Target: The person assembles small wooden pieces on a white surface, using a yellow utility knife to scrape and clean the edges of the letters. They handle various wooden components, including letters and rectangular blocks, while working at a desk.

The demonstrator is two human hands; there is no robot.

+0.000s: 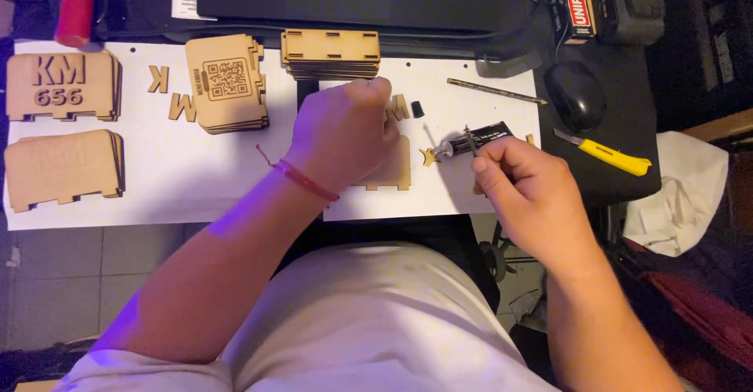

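My left hand (345,129) rests on a flat wooden plate (390,174) lying on the white sheet (196,172), its fingers curled over a small wooden letter piece (399,106). My right hand (522,184) pinches a thin metal pin (470,139) between thumb and forefinger, its tip up near the nozzle of a small black glue tube (473,140) lying on the sheet. A small black cap (417,109) sits just beyond the plate. A little wooden star-shaped piece (427,156) lies next to the tube's nozzle.
Stacks of cut wooden plates (226,82), (330,51), (61,86), (64,168) and loose wooden letters (182,106) cover the sheet's left and back. A thin rod (496,91), black mouse (575,94), yellow utility knife (604,153), glue box (575,3), and white cloth (678,196) lie right.
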